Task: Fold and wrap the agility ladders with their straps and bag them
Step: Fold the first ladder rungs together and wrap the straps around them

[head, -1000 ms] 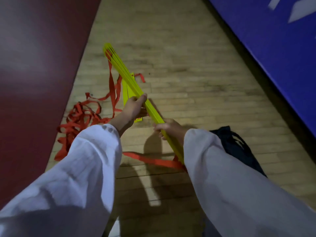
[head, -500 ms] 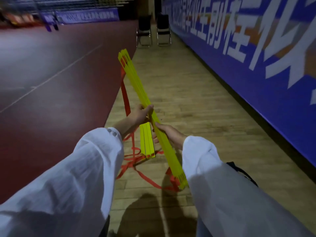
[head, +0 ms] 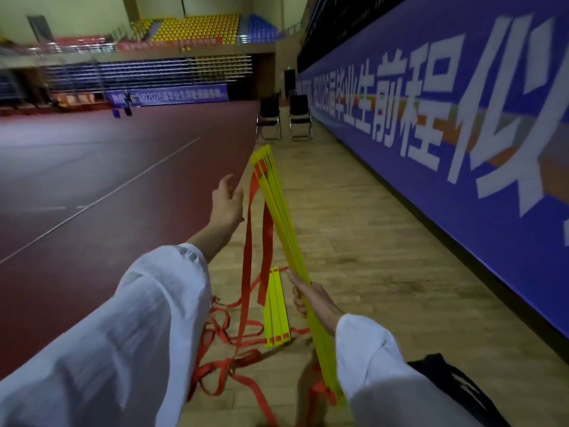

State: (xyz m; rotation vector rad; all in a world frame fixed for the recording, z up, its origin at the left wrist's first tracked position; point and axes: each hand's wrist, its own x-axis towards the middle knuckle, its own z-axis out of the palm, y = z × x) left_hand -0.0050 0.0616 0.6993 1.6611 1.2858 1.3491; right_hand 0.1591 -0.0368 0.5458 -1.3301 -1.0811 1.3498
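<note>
We note a sports hall with a wooden floor (head: 369, 241) running along a blue banner (head: 462, 118). The right hand (head: 311, 298) has its fingers wrapped round a bundle of yellow rungs (head: 283, 217), which slants upward. The left hand (head: 226, 201) is raised with its fingers loosely spread, holding nothing, just beside the hanging red straps (head: 248, 241). More strap lies tangled on the floor. A black bag (head: 462, 389) lies at lower right.

Two black folding chairs (head: 268, 120) side by side far down wooden floor strip (head: 369, 241), next to long blue banner wall (head: 462, 118) with white characters. Dark red court floor (head: 92, 155) on left, white line (head: 123, 192) across. Yellow and blue stand seats (head: 197, 27) far back, above smaller blue banner (head: 172, 97).
</note>
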